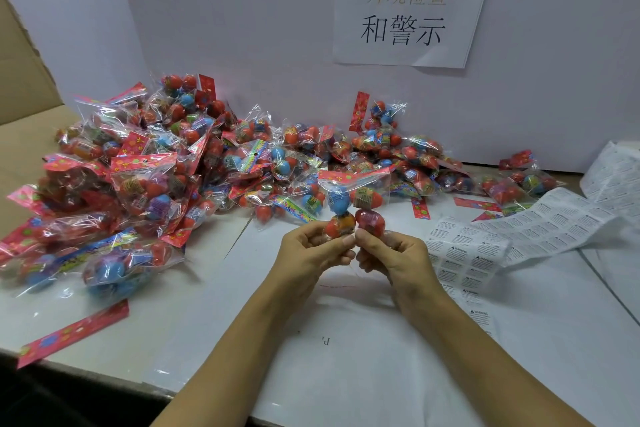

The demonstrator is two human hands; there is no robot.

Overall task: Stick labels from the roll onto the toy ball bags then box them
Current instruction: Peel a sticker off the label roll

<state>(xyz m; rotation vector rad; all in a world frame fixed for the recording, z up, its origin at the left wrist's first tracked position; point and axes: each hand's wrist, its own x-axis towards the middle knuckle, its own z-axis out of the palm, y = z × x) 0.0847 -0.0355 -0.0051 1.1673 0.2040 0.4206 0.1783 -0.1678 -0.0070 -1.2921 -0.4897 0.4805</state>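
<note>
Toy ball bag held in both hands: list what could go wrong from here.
1. Both the left hand and the right hand pinch only the bottom of the toy ball bag; it may flop or slip.
2. The label strip lies curled and loose on the table; it could snag or crease.
3. The pile of bags lies close, so labelled and unlabelled bags may mix.

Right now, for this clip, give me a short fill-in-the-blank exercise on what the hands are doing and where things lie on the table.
1. Both the left hand and the right hand hold one clear bag of toy ____.
2. The big pile of bags lies to the person's ____.
3. The strip of white labels lies to the ____ of the hands.
4. The paper sign hangs on the ____ behind the table.

Missing words: balls; left; right; wall
</note>
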